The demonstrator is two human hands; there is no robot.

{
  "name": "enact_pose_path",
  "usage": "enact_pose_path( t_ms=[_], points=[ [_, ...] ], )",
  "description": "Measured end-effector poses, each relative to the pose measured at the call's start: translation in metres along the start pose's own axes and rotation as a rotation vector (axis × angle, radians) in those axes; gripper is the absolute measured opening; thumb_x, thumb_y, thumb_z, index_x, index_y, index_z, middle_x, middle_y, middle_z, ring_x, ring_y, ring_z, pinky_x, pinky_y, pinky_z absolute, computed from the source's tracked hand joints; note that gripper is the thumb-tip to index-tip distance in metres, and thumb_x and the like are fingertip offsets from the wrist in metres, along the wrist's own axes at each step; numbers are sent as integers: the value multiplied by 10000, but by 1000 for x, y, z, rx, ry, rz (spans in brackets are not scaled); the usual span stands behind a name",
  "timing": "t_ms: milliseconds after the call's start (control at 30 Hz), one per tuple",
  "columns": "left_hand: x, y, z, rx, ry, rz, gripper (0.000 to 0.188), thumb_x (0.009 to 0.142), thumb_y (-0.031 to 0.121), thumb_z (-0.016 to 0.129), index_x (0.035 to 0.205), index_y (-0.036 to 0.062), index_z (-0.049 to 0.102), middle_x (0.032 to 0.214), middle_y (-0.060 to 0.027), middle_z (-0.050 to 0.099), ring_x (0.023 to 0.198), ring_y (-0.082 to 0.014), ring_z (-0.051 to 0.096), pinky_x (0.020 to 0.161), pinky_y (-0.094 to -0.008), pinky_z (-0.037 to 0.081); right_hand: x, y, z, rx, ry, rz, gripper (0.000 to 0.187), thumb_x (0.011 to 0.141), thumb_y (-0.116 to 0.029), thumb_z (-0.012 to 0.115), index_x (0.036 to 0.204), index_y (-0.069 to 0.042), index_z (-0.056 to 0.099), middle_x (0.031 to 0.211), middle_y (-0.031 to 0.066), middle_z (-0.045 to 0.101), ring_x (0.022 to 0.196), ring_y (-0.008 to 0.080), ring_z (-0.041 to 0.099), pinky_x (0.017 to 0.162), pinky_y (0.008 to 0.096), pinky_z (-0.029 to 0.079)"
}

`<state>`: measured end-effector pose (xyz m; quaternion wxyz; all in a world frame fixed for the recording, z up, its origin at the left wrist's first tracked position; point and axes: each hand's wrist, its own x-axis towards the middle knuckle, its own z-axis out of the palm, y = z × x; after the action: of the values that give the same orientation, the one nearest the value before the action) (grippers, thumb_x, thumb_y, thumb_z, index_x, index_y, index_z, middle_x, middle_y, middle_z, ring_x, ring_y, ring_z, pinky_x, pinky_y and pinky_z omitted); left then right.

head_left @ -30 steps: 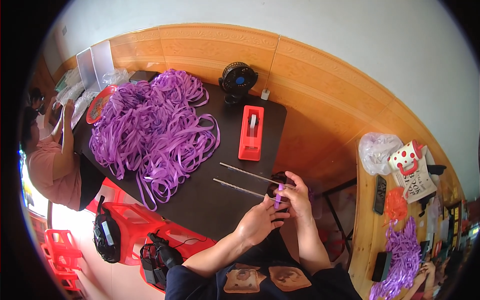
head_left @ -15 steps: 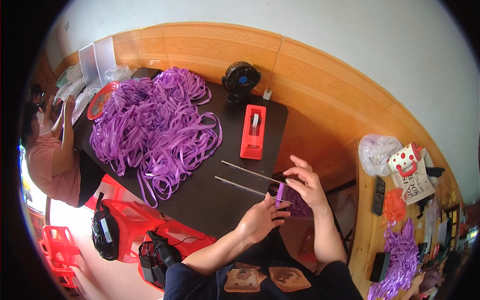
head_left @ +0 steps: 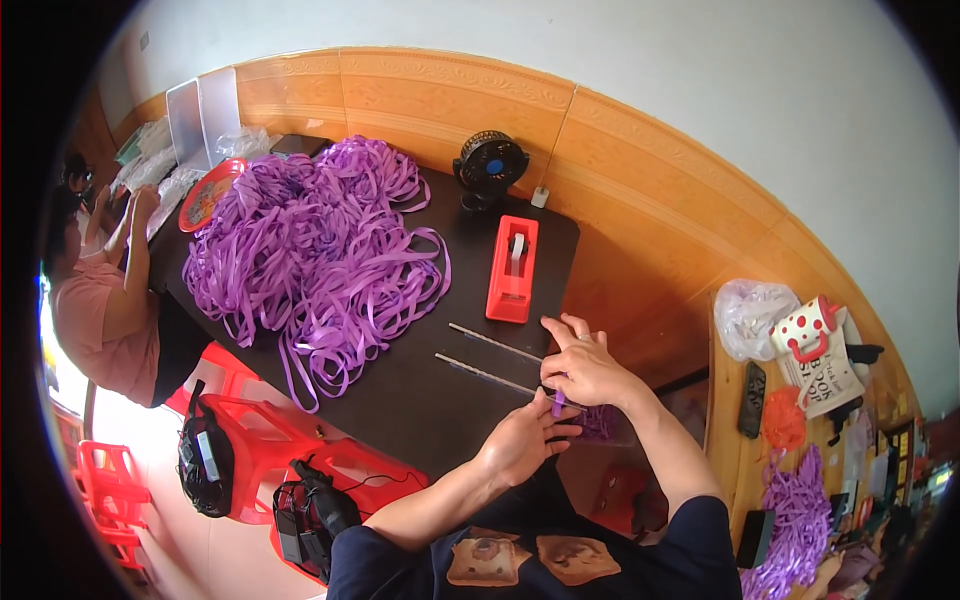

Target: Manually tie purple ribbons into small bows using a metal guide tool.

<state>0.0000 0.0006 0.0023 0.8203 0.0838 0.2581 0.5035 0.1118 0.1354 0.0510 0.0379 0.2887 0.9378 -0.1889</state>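
My right hand (head_left: 583, 366) and my left hand (head_left: 522, 441) meet at the near right corner of the dark table (head_left: 420, 400), pinching a short piece of purple ribbon (head_left: 558, 402) between them. More purple ribbon (head_left: 600, 422) shows just under the right hand, over the table edge. Two thin metal rods (head_left: 492, 343) lie on the table, their right ends by my right hand. A red tape dispenser (head_left: 513, 268) stands just beyond them. A big heap of purple ribbon (head_left: 305, 240) covers the left half of the table.
A small black fan (head_left: 489, 164) stands at the table's far edge. Another person (head_left: 100, 300) sits at the left end. Red plastic stools (head_left: 250, 410) and black bags (head_left: 310, 510) lie on the floor. A side table at right holds a plastic bag (head_left: 752, 312) and a spotted bag (head_left: 815, 335).
My hands have shifted slightly on the ribbon piece; the right hand's fingers spread and then came back down over it. The rest of the table is unchanged.
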Motion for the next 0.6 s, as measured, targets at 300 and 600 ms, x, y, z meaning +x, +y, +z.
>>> enact_pose_path(
  t_ms=[300, 600],
  points=[
    [1, -1, -1, -15, -1, 6, 398, 1007, 393, 319, 1220, 87, 458, 1218, -88, 538, 1068, -232, 518, 875, -375, 392, 4, 0, 9, 64, 55, 34, 38, 769, -139, 659, 756, -104, 670, 1452, 173, 292, 1328, 399, 213, 907, 568, 282],
    [-3, 2, 4, -1, 17, 3, 415, 1003, 408, 327, 1221, 81, 460, 1239, -104, 532, 1072, -231, 519, 876, -373, 394, -1, 15, 7, 262, 26, 0, 50, 802, -153, 644, 765, -121, 655, 1465, 149, 286, 1333, 350, 221, 988, 536, 234]
  ],
)
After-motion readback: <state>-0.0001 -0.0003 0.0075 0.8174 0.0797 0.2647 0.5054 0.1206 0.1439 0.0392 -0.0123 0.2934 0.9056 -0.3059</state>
